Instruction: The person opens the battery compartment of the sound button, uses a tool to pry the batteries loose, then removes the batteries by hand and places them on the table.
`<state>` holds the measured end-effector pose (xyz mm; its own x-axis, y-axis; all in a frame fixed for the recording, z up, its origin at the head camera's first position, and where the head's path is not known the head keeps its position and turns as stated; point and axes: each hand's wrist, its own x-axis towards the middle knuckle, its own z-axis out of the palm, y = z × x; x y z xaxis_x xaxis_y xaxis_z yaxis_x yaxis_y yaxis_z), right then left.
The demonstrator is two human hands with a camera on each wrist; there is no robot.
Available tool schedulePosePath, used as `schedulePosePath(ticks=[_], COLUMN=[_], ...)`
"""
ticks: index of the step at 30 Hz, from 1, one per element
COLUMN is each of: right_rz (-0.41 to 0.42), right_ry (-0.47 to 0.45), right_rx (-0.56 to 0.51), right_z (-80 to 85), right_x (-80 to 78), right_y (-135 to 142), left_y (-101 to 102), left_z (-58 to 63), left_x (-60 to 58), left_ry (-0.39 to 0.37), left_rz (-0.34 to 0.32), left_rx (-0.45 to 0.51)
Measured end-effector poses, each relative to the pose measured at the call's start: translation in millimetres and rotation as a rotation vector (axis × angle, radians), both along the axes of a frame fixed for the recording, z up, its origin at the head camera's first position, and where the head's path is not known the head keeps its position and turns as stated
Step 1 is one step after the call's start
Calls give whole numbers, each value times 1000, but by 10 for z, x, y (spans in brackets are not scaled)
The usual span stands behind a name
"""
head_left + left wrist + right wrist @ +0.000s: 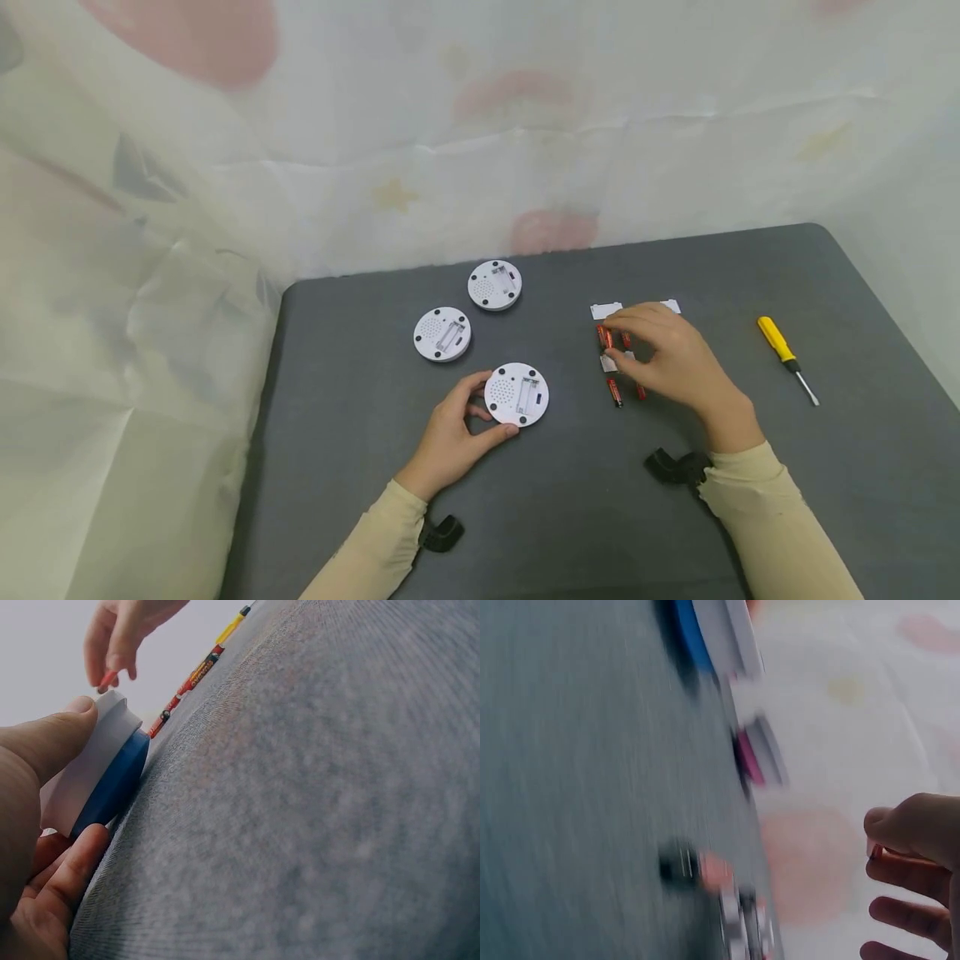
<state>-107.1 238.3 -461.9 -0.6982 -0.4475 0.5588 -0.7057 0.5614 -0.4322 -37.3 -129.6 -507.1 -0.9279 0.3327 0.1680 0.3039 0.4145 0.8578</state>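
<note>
My left hand (453,437) grips the edge of a round white device (504,412), thumb at the near rim and fingers at the left side. Its underside faces up, with a bare battery compartment in view. From the side, in the left wrist view, its lower part is blue. My right hand (671,358) is above the loose red batteries (614,392), pinching a small red battery (108,679) between thumb and fingertip. Two more round devices, one nearer (431,346) and one farther (483,296), lie underside up beyond the left hand.
White battery covers (606,311) lie behind and among the batteries, partly hidden by the right hand. To the right lies a yellow-handled screwdriver (775,337). A patterned white sheet (337,208) hangs behind the grey table (585,517).
</note>
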Motion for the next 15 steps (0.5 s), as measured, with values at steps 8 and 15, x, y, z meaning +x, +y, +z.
schedulePosePath(ticks=[8,15], right_rz=[-124,-250], right_ry=[-69,-159], right_rx=[-12,11], right_z=[-77,-163], right_x=[-40,-42], right_y=[407,624], left_y=[2,2], left_z=[-9,-25], left_x=[-3,-6], left_ry=[-9,-11], left_rz=[7,10], left_rx=[-2,3])
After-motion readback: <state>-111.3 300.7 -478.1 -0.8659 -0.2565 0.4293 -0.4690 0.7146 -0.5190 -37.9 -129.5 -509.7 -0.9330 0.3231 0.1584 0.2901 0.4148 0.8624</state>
